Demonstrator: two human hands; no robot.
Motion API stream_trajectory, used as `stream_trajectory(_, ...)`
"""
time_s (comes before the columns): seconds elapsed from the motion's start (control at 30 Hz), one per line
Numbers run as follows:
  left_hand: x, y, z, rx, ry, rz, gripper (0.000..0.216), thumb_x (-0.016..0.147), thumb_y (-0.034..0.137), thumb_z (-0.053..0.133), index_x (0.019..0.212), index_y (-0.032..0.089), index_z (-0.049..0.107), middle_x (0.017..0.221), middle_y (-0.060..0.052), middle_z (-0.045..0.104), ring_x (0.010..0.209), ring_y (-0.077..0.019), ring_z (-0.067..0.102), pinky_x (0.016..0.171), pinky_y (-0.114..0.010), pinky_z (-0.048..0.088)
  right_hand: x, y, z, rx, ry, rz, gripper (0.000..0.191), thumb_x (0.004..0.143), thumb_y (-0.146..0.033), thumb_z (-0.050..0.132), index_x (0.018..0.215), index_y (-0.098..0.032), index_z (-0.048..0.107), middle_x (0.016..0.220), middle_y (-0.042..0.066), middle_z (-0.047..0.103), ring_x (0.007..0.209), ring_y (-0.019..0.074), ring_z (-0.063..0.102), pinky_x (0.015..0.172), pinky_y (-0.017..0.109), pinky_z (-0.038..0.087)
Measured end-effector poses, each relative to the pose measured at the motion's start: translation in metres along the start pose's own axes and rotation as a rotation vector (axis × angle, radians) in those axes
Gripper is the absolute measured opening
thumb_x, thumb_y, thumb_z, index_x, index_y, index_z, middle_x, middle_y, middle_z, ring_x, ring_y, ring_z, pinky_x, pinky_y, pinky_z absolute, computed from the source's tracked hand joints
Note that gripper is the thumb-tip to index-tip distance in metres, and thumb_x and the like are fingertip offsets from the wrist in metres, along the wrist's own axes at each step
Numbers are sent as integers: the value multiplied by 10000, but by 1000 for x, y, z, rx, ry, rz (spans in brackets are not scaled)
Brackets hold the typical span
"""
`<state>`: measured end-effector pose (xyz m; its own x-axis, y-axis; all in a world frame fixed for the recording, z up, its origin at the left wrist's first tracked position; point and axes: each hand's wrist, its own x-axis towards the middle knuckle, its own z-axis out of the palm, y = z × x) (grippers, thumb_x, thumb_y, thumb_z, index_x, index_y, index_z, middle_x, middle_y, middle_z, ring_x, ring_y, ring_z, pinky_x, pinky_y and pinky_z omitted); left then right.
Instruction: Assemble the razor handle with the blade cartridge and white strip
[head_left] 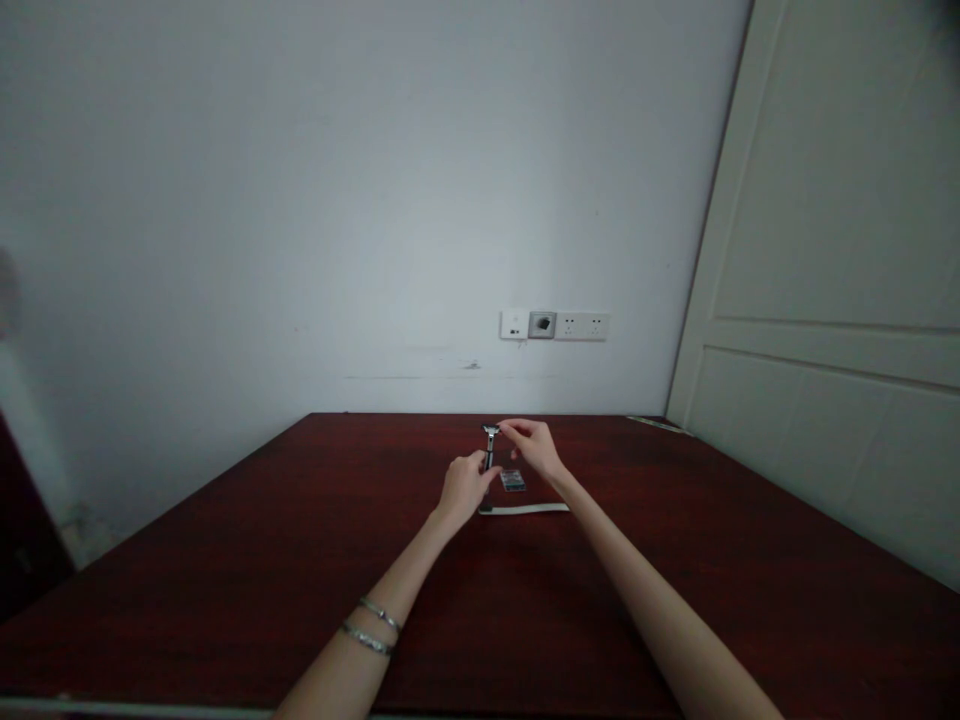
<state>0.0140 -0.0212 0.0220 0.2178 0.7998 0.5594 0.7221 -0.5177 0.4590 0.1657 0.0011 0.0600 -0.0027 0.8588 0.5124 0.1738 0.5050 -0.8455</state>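
Observation:
A razor point(491, 440) with a dark and silver handle stands upright above the table, its wide head at the top. My left hand point(460, 488) is closed around the lower part of the handle. My right hand point(534, 446) pinches the right end of the razor's head between thumb and fingers. Just below the right hand lies a small clear packet point(513, 481) with dark contents too small to make out. Nearer to me, a white strip point(529, 509) lies flat on the table, its right end hidden by my right forearm.
The dark red wooden table point(225, 560) reaches back to a pale wall point(375, 200). Sockets and switch plates point(570, 325) sit low on that wall. A white panelled door point(840, 250) stands along the right side. A thin flat strip point(658, 424) lies at the far right table edge.

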Motion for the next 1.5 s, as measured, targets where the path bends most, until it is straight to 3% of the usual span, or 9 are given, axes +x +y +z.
stream_trajectory(0.6,-7,16,-6,15,-65,-73,255,829,355,485,824,162,652,670,-86,646,645,-192,599,620,-247,372,-3,3,-3,12,-53,-42,378,675,-491,601,778,-133,665,838,69,667,423,133,600,377,210,441)
stream_trajectory(0.87,-8,21,-6,41,-69,-147,229,828,337,497,893,182,652,814,-126,669,813,-234,625,709,-271,397,-6,-1,-1,47,-59,-52,378,676,-480,606,766,-118,671,873,82,643,487,144,619,399,223,495)
stream_trajectory(1.17,-5,17,-4,87,-62,-151,250,833,356,482,908,183,646,837,-125,675,824,-238,629,721,-274,403,-4,6,0,64,-35,-35,387,673,-467,614,827,-125,706,924,88,665,503,143,617,403,240,517)
stream_trajectory(1.33,3,4,-5,-45,-33,-177,168,795,296,543,883,190,640,822,-93,680,834,-219,629,714,-258,419,0,12,-4,55,13,3,406,666,-430,631,936,-133,696,956,90,678,585,162,626,415,252,525)
stream_trajectory(1.5,16,-17,-7,-313,-35,-206,131,807,225,490,828,148,594,721,-43,658,641,-155,638,603,-228,449,-3,7,-9,-86,39,21,376,714,-428,577,864,-105,701,785,80,690,543,155,591,382,238,475)
